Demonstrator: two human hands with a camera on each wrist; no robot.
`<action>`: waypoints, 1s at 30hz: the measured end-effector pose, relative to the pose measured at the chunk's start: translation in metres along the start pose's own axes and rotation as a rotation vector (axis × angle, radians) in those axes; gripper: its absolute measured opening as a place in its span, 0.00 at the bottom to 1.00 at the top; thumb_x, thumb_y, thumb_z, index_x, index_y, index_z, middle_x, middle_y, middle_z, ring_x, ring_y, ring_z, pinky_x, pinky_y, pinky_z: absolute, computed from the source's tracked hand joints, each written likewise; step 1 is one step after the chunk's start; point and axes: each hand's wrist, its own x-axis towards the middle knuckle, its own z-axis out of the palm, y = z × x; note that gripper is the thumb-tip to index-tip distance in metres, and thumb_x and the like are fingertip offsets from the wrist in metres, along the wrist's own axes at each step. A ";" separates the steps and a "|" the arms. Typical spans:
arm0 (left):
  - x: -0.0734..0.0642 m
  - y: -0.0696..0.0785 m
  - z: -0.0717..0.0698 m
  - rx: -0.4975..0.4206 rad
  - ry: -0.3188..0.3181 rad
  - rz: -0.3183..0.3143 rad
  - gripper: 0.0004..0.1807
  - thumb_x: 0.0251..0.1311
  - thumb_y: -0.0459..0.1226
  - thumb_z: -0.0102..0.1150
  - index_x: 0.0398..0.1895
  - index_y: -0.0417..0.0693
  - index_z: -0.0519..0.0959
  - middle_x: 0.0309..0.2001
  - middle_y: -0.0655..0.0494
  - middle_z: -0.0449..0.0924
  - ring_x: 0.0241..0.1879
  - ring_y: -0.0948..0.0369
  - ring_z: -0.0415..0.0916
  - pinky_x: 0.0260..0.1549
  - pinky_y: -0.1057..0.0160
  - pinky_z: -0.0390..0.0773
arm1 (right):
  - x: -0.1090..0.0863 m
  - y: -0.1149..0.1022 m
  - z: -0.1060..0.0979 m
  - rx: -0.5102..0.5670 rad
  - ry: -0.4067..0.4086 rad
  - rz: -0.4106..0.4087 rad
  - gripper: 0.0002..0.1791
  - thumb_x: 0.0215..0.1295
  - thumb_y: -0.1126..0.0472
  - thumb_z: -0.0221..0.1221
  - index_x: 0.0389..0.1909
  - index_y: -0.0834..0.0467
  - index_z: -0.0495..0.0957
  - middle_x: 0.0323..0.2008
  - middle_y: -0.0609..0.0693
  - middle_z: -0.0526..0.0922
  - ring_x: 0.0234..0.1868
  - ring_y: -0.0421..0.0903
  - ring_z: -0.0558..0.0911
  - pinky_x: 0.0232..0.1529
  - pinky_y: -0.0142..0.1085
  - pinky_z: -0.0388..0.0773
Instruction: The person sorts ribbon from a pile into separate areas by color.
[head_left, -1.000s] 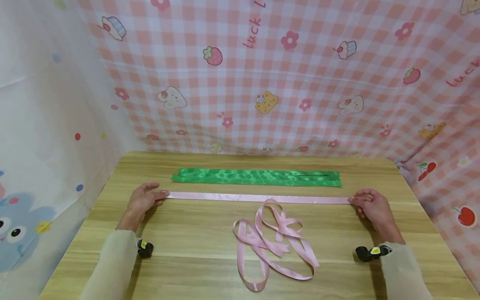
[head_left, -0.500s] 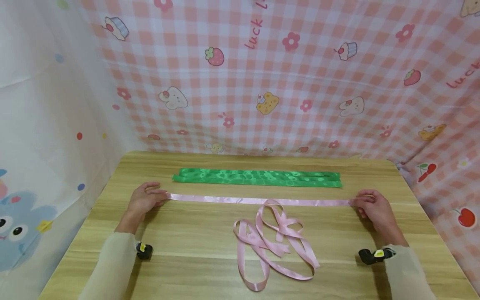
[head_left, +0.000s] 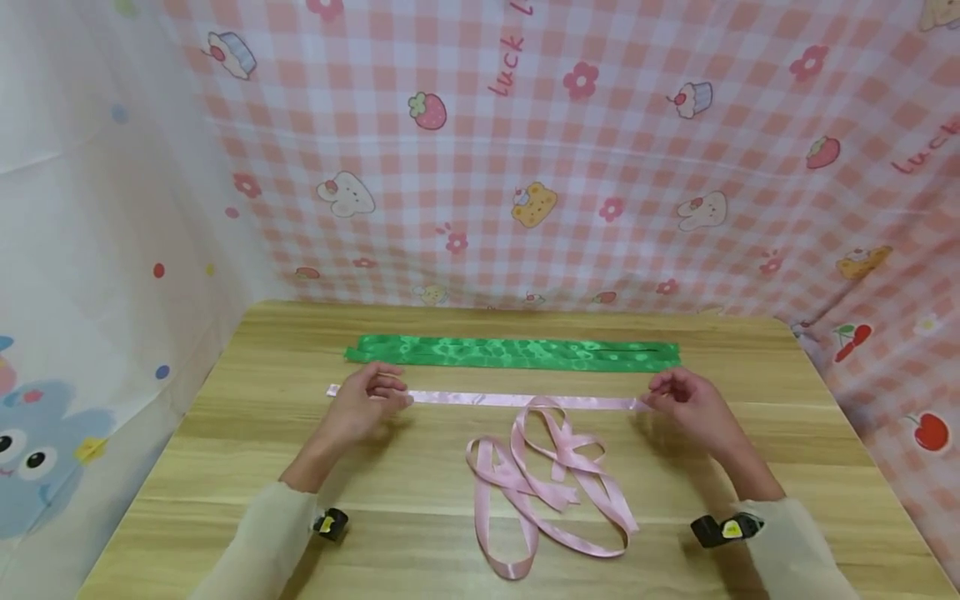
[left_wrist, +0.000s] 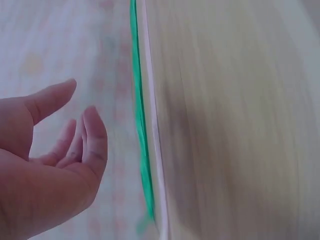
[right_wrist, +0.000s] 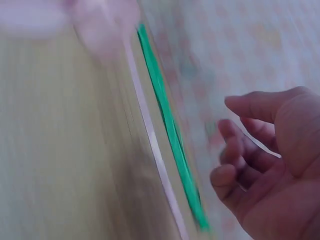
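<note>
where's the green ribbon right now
In the head view, the green ribbon lies along the far side of the table, just beyond the straight pink ribbon.

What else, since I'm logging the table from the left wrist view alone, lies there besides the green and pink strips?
Observer: The head view adds a loosely looped pink ribbon, mostly nearer the person than the pink strip.

Operator: Anything at the right end of that strip?

Observer: Yes, the right hand. It hides that end in the head view, and I can't tell whether its fingers touch it.

Operator: The strip runs off the bottom of my picture. Where is its left end?

Observer: In the head view, that end shows past the left hand, on the person's left.
</note>
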 end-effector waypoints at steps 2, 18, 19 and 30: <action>0.000 0.007 0.020 -0.023 -0.066 0.024 0.23 0.60 0.29 0.65 0.58 0.36 0.73 0.49 0.40 0.81 0.45 0.55 0.79 0.45 0.64 0.79 | 0.002 -0.011 0.017 0.021 -0.097 -0.045 0.06 0.62 0.72 0.63 0.38 0.68 0.76 0.30 0.51 0.79 0.30 0.36 0.76 0.30 0.28 0.75; 0.008 0.031 0.124 -0.083 -0.270 0.060 0.20 0.60 0.27 0.63 0.56 0.37 0.73 0.50 0.40 0.80 0.49 0.53 0.80 0.47 0.59 0.81 | 0.029 -0.034 0.098 -0.026 -0.197 -0.056 0.07 0.63 0.71 0.61 0.40 0.64 0.75 0.33 0.54 0.79 0.34 0.46 0.76 0.36 0.34 0.75; 0.009 0.031 0.128 -0.079 -0.260 0.041 0.21 0.60 0.28 0.63 0.56 0.38 0.73 0.50 0.41 0.80 0.50 0.53 0.80 0.48 0.58 0.81 | 0.030 -0.033 0.100 -0.029 -0.192 -0.057 0.07 0.63 0.72 0.61 0.40 0.64 0.75 0.33 0.54 0.79 0.34 0.46 0.76 0.35 0.34 0.75; 0.007 0.030 0.146 -0.023 -0.247 -0.026 0.26 0.48 0.24 0.69 0.51 0.41 0.73 0.33 0.49 0.84 0.28 0.62 0.79 0.25 0.67 0.75 | 0.021 -0.035 0.108 0.158 -0.297 0.031 0.10 0.63 0.77 0.54 0.42 0.64 0.75 0.33 0.58 0.79 0.27 0.51 0.77 0.22 0.35 0.76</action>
